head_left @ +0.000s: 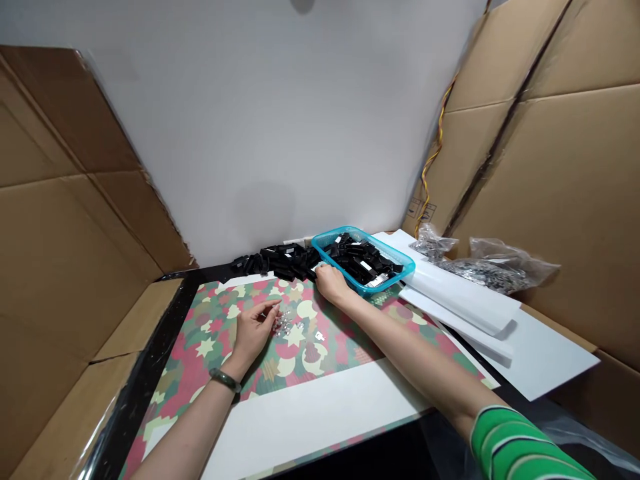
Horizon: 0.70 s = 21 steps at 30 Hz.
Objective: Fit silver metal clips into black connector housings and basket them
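Cardboard sheets [75, 267] flank a white wall [270, 120] behind the patterned mat [320, 363].

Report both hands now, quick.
Left hand: open, fingers spread, beside small metal pieces.
Right hand: curled at the blue plastic basket; whether it holds anything cannot be told.

wall: white [260, 113] | sides: corrugated cardboard sheets [565, 193], leaning | table edge: black [170, 313]

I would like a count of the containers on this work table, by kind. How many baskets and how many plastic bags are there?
Blue plastic basket: 1
Clear plastic bags: 2
Total: 3
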Each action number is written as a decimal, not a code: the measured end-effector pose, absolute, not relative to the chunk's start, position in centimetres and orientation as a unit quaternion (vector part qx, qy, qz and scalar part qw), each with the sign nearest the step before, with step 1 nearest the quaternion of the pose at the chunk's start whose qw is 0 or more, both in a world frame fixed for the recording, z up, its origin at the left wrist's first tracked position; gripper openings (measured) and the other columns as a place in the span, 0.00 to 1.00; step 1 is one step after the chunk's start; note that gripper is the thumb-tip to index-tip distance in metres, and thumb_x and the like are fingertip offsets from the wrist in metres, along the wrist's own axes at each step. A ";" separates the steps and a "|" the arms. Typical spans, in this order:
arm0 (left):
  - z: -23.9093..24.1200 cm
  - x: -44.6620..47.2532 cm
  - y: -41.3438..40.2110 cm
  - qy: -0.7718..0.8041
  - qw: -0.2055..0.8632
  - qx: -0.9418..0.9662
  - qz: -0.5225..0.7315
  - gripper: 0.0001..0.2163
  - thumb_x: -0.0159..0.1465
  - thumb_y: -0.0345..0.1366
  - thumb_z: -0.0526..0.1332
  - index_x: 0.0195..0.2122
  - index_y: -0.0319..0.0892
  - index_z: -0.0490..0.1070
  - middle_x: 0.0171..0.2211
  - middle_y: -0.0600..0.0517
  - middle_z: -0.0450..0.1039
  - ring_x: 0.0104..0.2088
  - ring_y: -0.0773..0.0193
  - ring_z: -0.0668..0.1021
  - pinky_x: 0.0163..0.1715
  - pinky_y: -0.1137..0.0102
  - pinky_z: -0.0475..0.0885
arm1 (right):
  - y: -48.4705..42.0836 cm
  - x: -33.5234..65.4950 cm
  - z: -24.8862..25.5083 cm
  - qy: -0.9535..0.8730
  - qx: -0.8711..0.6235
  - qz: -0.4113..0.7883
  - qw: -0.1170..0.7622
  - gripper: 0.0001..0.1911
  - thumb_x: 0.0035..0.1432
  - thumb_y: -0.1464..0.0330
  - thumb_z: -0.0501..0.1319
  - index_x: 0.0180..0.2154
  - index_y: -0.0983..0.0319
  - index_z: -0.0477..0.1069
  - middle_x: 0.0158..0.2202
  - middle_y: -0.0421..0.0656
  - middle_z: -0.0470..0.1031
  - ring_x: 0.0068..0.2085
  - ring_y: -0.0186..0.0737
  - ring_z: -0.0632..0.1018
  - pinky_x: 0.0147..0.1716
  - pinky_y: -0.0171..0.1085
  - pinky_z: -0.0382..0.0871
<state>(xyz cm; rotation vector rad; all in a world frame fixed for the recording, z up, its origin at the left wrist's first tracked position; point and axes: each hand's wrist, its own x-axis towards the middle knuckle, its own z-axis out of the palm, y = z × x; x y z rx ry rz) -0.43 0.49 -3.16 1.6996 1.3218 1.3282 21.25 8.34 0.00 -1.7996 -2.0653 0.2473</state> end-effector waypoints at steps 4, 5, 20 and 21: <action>-2.9 -0.3 0.5 0.494 0.276 0.663 0.490 0.14 0.61 0.43 0.63 0.41 0.39 0.80 0.29 0.48 0.81 0.24 0.62 0.80 0.23 0.70 0.77 | 7.5 21.9 -0.1 -0.719 -0.627 0.162 0.252 0.09 0.58 0.75 0.58 0.35 0.67 0.78 0.39 0.53 0.81 0.42 0.48 0.81 0.41 0.37 0.70; -2.9 -0.3 0.5 0.492 0.272 0.667 0.489 0.14 0.61 0.43 0.63 0.41 0.40 0.80 0.31 0.47 0.82 0.24 0.63 0.79 0.23 0.70 0.77 | 7.1 22.1 -0.1 -0.712 -0.622 0.190 0.266 0.09 0.59 0.73 0.58 0.35 0.66 0.78 0.35 0.51 0.81 0.37 0.46 0.82 0.38 0.36 0.71; -2.0 1.3 -0.7 0.467 0.423 0.562 0.537 0.19 0.51 0.45 0.71 0.41 0.39 0.77 0.37 0.44 0.82 0.29 0.58 0.82 0.26 0.68 0.79 | 3.1 21.1 -2.3 -0.470 -0.331 0.734 0.362 0.25 0.37 0.57 0.76 0.32 0.69 0.76 0.23 0.46 0.78 0.24 0.40 0.80 0.30 0.41 0.79; -1.9 1.5 -0.9 0.455 0.435 0.554 0.545 0.19 0.52 0.45 0.71 0.40 0.39 0.77 0.40 0.42 0.81 0.34 0.56 0.83 0.29 0.67 0.79 | 2.8 20.7 -2.4 -0.473 -0.328 0.736 0.357 0.25 0.36 0.57 0.76 0.32 0.69 0.76 0.24 0.46 0.79 0.25 0.41 0.80 0.30 0.41 0.79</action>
